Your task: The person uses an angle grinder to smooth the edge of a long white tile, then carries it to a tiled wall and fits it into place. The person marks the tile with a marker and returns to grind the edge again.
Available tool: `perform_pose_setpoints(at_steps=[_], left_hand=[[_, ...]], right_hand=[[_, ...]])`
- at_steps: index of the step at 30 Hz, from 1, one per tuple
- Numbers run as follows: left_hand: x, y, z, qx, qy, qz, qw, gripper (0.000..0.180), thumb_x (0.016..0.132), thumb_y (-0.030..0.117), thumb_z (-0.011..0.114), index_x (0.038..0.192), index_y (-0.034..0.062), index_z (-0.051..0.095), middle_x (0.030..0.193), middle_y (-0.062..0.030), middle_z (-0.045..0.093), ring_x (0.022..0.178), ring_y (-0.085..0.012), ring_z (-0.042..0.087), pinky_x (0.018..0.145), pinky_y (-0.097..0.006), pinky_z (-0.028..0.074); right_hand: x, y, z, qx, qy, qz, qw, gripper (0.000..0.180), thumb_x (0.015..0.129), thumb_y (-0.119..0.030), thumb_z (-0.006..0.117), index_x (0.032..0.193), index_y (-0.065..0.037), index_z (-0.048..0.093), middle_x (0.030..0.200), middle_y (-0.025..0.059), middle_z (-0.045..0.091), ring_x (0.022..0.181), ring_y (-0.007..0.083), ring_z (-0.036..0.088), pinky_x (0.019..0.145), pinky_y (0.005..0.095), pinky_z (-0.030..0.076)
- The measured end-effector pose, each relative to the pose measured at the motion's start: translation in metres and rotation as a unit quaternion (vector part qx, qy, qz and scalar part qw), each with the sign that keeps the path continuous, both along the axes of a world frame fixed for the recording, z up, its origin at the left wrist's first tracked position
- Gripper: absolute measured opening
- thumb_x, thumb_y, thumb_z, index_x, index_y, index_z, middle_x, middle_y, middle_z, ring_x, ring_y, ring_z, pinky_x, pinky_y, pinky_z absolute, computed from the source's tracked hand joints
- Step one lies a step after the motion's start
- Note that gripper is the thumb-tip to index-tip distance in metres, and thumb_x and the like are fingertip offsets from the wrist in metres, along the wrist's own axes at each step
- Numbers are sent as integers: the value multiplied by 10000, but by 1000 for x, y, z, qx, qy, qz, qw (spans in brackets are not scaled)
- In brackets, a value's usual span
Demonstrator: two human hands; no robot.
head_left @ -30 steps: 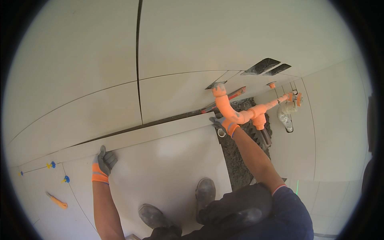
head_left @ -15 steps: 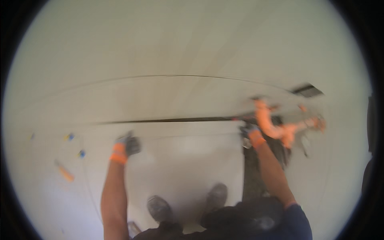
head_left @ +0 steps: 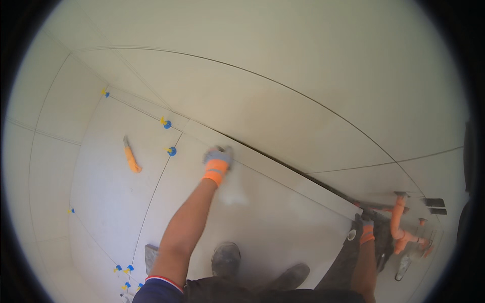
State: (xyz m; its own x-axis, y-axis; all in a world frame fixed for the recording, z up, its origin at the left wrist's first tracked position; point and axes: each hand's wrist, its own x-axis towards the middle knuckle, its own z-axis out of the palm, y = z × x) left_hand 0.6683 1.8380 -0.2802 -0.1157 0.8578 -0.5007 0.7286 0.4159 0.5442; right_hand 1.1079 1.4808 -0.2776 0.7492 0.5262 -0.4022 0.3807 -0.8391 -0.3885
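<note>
A long, narrow pale tile strip (head_left: pixel 288 171) runs slantwise along the foot of the wall, with a dark gap behind it. My left hand (head_left: pixel 218 157), in a grey and orange glove, is at the strip's near edge towards its left end. Its fingers are curled and slightly blurred, and their tips are hidden. At the strip's right end my right hand (head_left: pixel 366 227), gloved alike, has its fingers closed around the corner. Beneath and in front of the strip spreads a large pale floor tile (head_left: pixel 262 217), with my shoes on it.
Blue and yellow tile-levelling clips (head_left: pixel 166 123) stand in the joints on the left. An orange-handled tool (head_left: pixel 132 159) lies there too. Orange pipes (head_left: pixel 399 227) rise at the right beside a dark untiled patch (head_left: pixel 339 262). A grey block (head_left: pixel 151 256) sits by my left forearm.
My view has turned, so the strip and wall joint now slope down to the right. Both hands stay at the strip; the left now sits a little in from its left end.
</note>
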Motion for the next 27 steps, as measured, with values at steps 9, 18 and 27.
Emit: perform_pose_setpoints(at_steps=[9, 18, 27], left_hand=[[-125, 116, -48, 89, 273, -89, 954, 808, 752, 432, 587, 1363, 4, 275, 1298, -254, 424, 1220, -378, 397, 1018, -416, 326], [-180, 144, -62, 88, 269, -44, 958, 528, 791, 327, 494, 1202, -5, 488, 1137, -251, 554, 1075, -365, 530, 927, -379, 418], [-133, 85, 8, 158, 96, -16, 983, 641, 682, 137, 646, 1286, 88, 436, 1276, -137, 491, 1186, -296, 459, 994, -330, 375]], right_hand=[[-17, -8, -11, 201, 182, -87, 959, 159, 808, -193, 649, 805, -51, 579, 707, 10, 560, 583, 120, 508, 528, 279, 448], [-32, 5, 2, 169, 189, -205, 945, 192, 805, -147, 654, 945, -21, 618, 725, 14, 592, 590, 105, 524, 517, 273, 452], [-41, 20, 22, 148, 104, -242, 953, 193, 760, -147, 710, 891, -23, 640, 680, 10, 598, 515, 101, 522, 459, 245, 427]])
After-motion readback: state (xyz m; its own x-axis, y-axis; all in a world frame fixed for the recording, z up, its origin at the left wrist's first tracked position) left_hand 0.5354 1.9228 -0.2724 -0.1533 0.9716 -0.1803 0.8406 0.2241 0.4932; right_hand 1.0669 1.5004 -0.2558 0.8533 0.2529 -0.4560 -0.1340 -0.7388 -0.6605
